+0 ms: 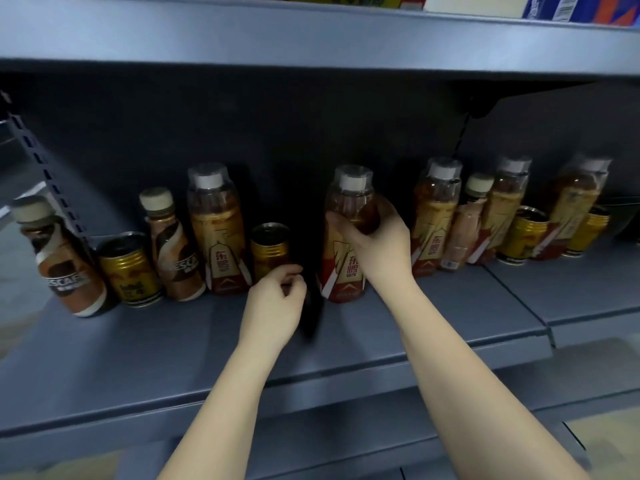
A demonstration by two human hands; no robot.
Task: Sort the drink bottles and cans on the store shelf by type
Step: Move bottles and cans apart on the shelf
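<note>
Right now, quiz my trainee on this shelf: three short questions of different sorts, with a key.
1. True or false: the right hand grips an amber energy-drink bottle.
2. What stands just left of the left hand's nearest gold can? A) a coffee bottle B) an amber bottle C) nothing
3. Fill in: the leftmost drink on the shelf is a Nescafe ____ bottle.

Key: 1 true; 2 B; 3 coffee.

Dim, soft-focus view; deep shadow behind, bowed wide-angle edges.
</note>
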